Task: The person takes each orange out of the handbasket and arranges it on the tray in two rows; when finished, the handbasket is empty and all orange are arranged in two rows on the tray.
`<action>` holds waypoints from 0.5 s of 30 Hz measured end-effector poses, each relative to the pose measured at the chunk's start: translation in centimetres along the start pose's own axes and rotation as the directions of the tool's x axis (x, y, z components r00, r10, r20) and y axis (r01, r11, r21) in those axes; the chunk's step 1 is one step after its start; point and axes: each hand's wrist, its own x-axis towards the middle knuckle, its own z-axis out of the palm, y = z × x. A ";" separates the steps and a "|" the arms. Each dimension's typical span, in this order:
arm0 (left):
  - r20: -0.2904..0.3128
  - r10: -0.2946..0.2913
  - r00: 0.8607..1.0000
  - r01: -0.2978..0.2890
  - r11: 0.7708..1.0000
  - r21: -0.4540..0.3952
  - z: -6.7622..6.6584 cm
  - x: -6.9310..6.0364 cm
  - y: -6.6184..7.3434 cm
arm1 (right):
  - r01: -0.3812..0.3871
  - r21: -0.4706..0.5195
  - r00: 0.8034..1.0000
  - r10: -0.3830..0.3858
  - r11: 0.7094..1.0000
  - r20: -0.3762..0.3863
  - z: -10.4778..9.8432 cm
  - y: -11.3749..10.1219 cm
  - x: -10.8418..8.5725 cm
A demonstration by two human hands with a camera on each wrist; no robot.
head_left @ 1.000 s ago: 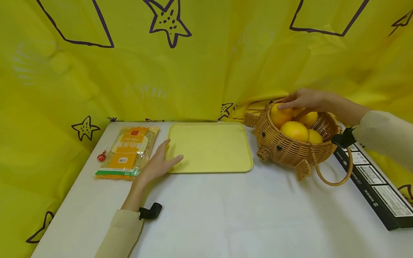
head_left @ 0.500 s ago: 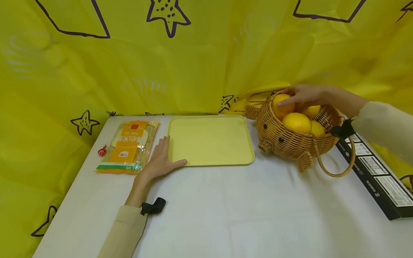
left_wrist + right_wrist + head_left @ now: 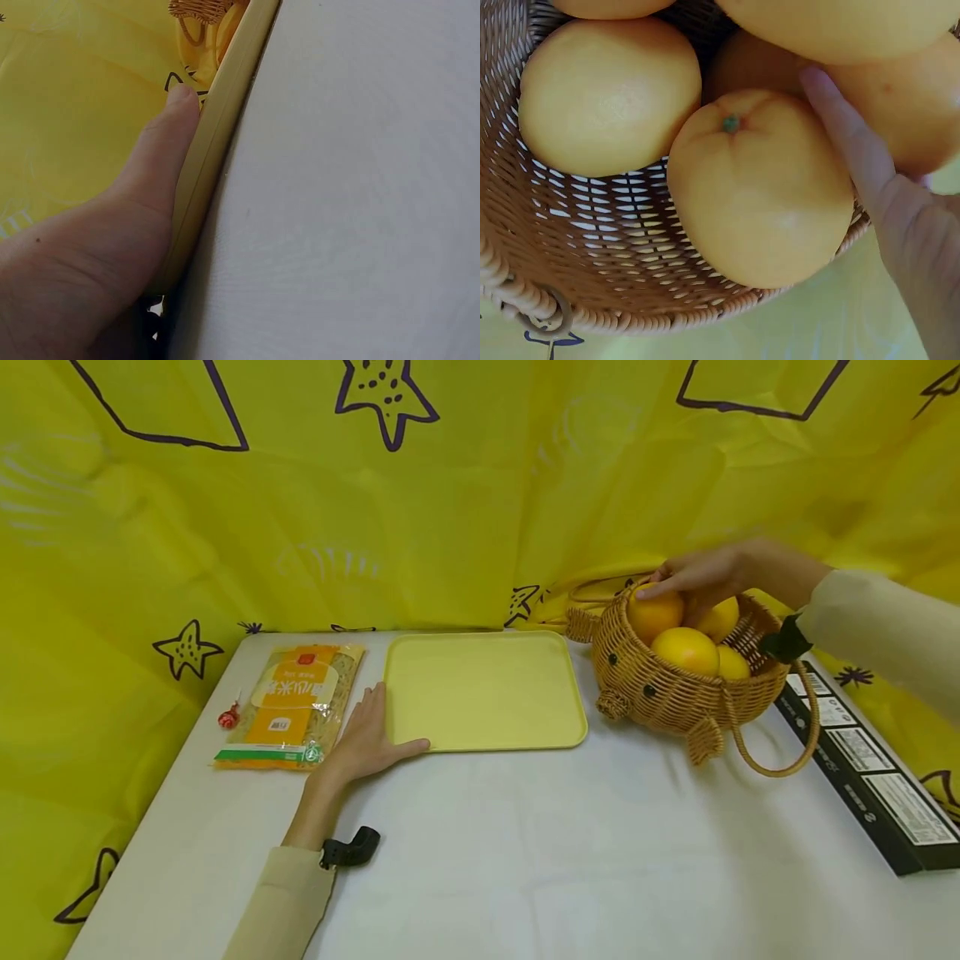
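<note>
Hands at a desk (image 3: 525, 868), head and wrist views. The right hand (image 3: 712, 572) grips an orange (image 3: 654, 620) at the basket's left side; several fingertips pass out of sight behind the fruit, and in the right wrist view one finger lies in the gap between this fruit and its neighbour. The left hand (image 3: 366, 739) has its thumb spread from its fingers, the thumb lying along the near rim of a tray (image 3: 487, 693). In the left wrist view only the thumb side shows, the other fingers being hidden, and the basket is cut off at the top edge.

The wicker basket (image 3: 652, 706), shaped as a pig's face with dark eyes and a snout, holds the gripped orange and other oranges (image 3: 684, 652). Four fruits in all can be made out from the head; the right wrist view cuts some off at its edges. The yellow tray lies flat, left of the basket.

At the desk's left lies a clear packet (image 3: 300, 706), its contents pale and its lettering hard to read, with a small red object (image 3: 228, 717) just beside it, too small to identify. A long black box (image 3: 862, 768) at right is partly hidden by the basket. A yellow curtain (image 3: 450, 543) with drawn stars hangs behind, cut off above.
</note>
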 end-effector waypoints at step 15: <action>-0.013 0.007 1.000 -0.007 1.000 -0.001 0.2 0.0 -0.1 | -0.045 -0.133 0.998 0.050 0.990 0.030 -1.4 -0.6 -0.4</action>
